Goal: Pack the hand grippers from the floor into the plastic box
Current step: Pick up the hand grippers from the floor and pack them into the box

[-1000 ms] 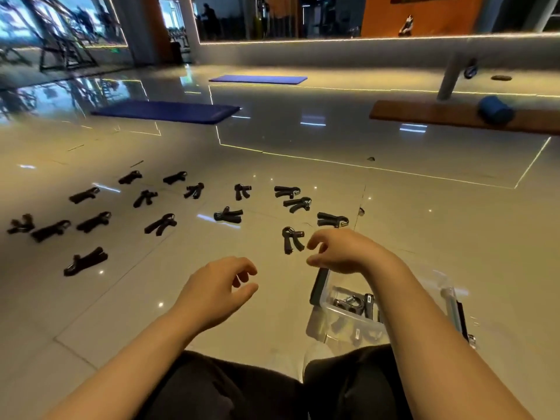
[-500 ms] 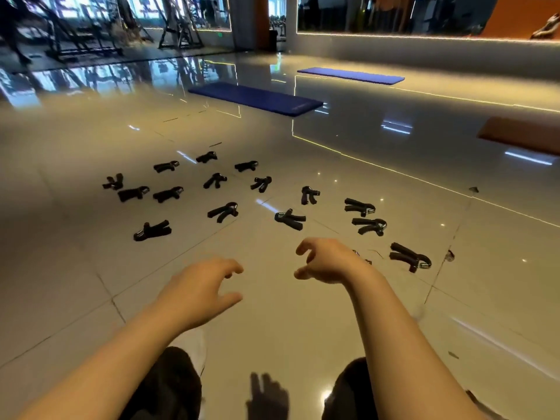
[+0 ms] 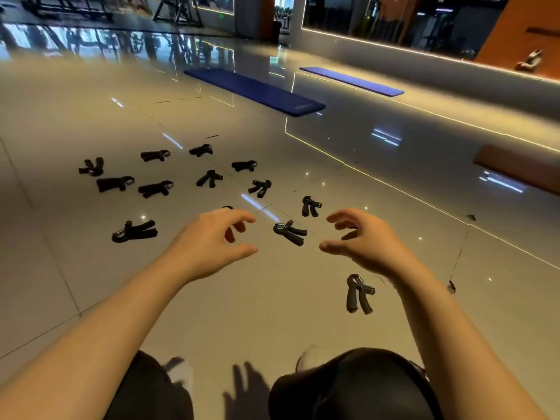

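nearest the camera are the person's dark trousers [image 3: 351, 386] and a pale shoe [image 3: 181, 374] on the glossy tiled floor [image 3: 242, 313], with two bare forearms reaching forward; just ahead, by the right forearm, one hand gripper [image 3: 357, 294] lies on the tile, its handles pointing toward the person; the left hand [image 3: 209, 241] hangs above the floor with fingers loosely curled and spread from the thumb, holding nothing; the right hand [image 3: 363, 241] hangs the same way, fingers and thumb apart in a wide claw, holding nothing; between the two hands another gripper [image 3: 289, 231] lies on the floor, touched by neither; just beyond it sits a third gripper [image 3: 310, 206], and left of the left hand a flat-lying one [image 3: 135, 231]; farther out the remaining hand grippers [image 3: 157, 188] are scattered in loose rows across the tiles, well apart from each other; the plastic box does not show in this view; past the grippers lie a blue mat [image 3: 257, 90] and a second blue mat [image 3: 351, 80]; a brown bench [image 3: 515, 168] sits at the right; at the back, gym machines [image 3: 178, 9] stand dim.
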A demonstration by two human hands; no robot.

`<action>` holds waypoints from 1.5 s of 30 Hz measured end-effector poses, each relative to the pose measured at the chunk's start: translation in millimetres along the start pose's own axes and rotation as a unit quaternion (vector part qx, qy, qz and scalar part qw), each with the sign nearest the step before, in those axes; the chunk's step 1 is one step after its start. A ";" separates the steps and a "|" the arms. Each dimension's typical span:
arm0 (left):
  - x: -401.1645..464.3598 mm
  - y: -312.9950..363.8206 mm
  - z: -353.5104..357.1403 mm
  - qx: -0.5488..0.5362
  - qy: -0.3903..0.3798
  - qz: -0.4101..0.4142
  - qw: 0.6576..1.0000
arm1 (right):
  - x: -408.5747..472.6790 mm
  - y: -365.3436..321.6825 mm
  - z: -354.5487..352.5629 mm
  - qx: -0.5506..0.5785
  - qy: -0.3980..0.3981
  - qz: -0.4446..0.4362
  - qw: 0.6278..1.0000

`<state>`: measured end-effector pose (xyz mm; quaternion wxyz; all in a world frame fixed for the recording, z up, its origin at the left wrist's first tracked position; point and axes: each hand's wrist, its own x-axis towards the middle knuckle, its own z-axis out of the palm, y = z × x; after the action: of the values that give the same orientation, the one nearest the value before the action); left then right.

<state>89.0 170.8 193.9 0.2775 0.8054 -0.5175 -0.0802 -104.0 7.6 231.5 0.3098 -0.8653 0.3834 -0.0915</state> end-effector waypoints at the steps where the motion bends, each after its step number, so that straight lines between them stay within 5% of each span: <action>1: 8.6 -0.6 3.7 0.002 -0.007 0.008 1.000 | 7.0 6.3 -0.2 0.003 0.002 0.008 1.000; 12: 140.5 -19.8 63.9 0.056 -0.085 -0.044 0.994 | 107.6 58.9 -2.6 0.074 0.041 0.037 0.996; 20: 225.6 58.4 70.8 -0.044 -0.030 0.032 0.998 | 166.3 77.1 -21.1 0.041 0.096 0.027 0.994; 25: 236.4 59.0 96.3 -0.063 -0.130 0.071 0.987 | 174.7 119.4 -16.5 0.083 0.082 0.077 0.990; 32: 249.3 65.8 113.0 -0.155 -0.165 0.063 0.972 | 179.8 131.6 -9.2 0.107 0.081 0.130 0.982; 39: 283.6 63.8 161.5 -0.067 -0.228 0.118 0.964 | 185.7 160.2 -36.2 0.016 0.085 0.127 0.988; 45: 320.9 54.7 229.0 -0.002 -0.299 0.182 0.937 | 214.0 256.2 -7.7 0.029 0.050 0.250 0.967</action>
<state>95.4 -211.3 82.8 0.1214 0.6359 -0.7141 -0.2664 -115.0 -281.8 65.3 0.3279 -0.7270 0.5997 -0.0654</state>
